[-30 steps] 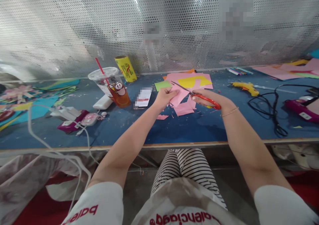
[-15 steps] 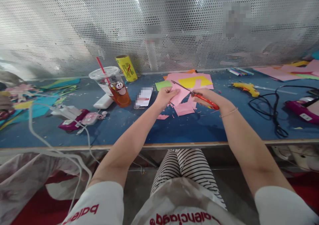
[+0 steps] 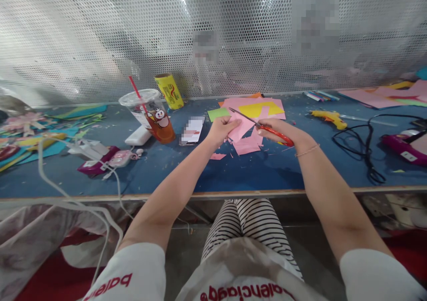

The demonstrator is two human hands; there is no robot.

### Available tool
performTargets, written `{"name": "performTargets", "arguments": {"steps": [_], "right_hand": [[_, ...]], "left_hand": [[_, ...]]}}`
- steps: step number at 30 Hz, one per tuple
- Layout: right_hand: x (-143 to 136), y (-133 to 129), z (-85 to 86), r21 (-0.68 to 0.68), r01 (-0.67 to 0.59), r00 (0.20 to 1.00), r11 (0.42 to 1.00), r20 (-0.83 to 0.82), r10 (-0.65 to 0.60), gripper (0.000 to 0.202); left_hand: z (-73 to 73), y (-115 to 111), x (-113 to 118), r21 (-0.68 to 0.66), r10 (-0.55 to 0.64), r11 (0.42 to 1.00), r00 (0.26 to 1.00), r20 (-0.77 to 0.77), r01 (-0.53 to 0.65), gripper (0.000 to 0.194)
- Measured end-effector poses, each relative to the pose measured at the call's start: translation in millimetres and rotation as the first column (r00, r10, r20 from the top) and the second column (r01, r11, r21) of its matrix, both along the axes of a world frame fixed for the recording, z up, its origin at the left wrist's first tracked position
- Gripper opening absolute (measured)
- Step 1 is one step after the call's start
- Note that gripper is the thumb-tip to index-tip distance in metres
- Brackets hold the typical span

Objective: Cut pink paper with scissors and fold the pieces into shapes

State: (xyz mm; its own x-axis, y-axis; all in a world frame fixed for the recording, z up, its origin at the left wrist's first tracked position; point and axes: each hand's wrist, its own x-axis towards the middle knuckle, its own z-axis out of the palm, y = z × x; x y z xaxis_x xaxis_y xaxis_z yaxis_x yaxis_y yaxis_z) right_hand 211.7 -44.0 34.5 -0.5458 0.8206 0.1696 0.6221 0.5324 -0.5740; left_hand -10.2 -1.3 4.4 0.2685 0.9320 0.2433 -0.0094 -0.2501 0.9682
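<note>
My left hand [image 3: 221, 130] pinches a piece of pink paper [image 3: 240, 129] between thumb and fingers, just above the blue table. Around the red handles of a pair of scissors [image 3: 280, 136] my right hand [image 3: 271, 130] is closed. The dark blades point up and left, lying across the paper's upper edge near my left thumb. Under and behind the paper are more pink sheets [image 3: 230, 103], a yellow sheet [image 3: 258, 110] and a green piece [image 3: 217, 114]. Cut pink scraps [image 3: 247, 146] lie below my hands.
Left of my arm stand a lidded drink cup [image 3: 162, 130] with a red straw, a yellow can [image 3: 169, 92] and a phone [image 3: 192, 130]. A yellow glue gun [image 3: 330, 118], black cable [image 3: 363, 150] and purple power strip [image 3: 405, 147] lie right. A perforated metal screen [image 3: 233, 70] rises behind.
My hands, the pink paper and the scissors stay almost where they were. At the far left edge, another person's hand has gone from view, and a yellow tool now shows on the papers there.
</note>
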Motion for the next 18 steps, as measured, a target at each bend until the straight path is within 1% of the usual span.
{"name": "performTargets", "arguments": {"steps": [4,8,12,16,18], "right_hand": [[-1.3,-5.3,2.8,-0.001,-0.028,0.999,1.000,-0.022,0.028,0.033],[-2.3,-7.2,3.9,-0.021,-0.021,1.000,1.000,-0.003,0.021,0.031],[-3.6,-6.6,3.7,-0.017,-0.007,1.000,1.000,-0.004,0.007,0.031],[-4.4,-3.1,1.7,-0.002,0.010,1.000,1.000,0.000,-0.010,0.032],[-4.0,-0.5,0.2,0.027,0.014,1.000,1.000,0.010,-0.014,0.032]], "left_hand": [[1.3,-2.5,0.6,0.018,-0.007,1.000,1.000,-0.031,0.008,0.033],[4.0,-7.2,2.1,0.025,-0.003,1.000,0.997,-0.075,0.005,0.032],[4.7,-8.5,2.6,0.038,-0.006,0.999,0.997,-0.074,0.009,0.032],[9.4,-13.3,3.7,0.013,-0.027,1.000,0.997,-0.075,0.028,0.031],[12.9,-17.1,4.2,-0.005,-0.036,0.999,0.995,-0.091,0.036,0.030]]}}
